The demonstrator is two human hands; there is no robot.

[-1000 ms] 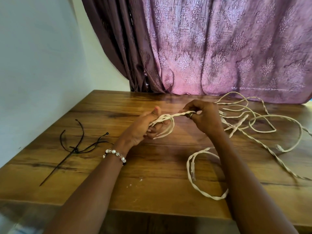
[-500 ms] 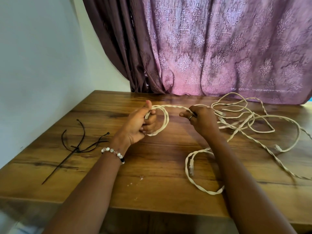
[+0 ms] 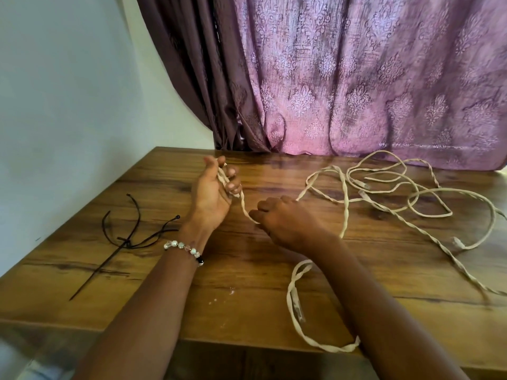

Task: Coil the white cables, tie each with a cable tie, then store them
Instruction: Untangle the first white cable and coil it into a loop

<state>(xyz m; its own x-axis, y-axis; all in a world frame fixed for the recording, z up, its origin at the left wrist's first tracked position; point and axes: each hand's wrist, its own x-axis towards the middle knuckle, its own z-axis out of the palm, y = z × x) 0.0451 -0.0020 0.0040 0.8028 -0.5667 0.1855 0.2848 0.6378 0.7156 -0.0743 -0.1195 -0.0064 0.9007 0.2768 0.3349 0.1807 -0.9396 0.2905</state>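
Observation:
Twisted white cables [image 3: 392,196] lie in a loose tangle on the right half of the wooden table [image 3: 153,292]. My left hand [image 3: 212,197], palm turned inward, holds a few coiled loops of cable between thumb and fingers. From there a strand runs down to my right hand [image 3: 288,223], which is closed around it just above the table. Another loop of cable [image 3: 299,319] with a plug lies near the front edge, partly under my right forearm. Black cable ties [image 3: 129,237] lie in a small heap at the left.
A grey wall borders the table on the left. A purple patterned curtain [image 3: 356,78] hangs behind the table's far edge. Small white crumbs [image 3: 222,294] dot the wood near the front.
My right hand has moved down and toward me, drawing the strand with it. My left hand has lifted and turned its palm inward with the loops in it.

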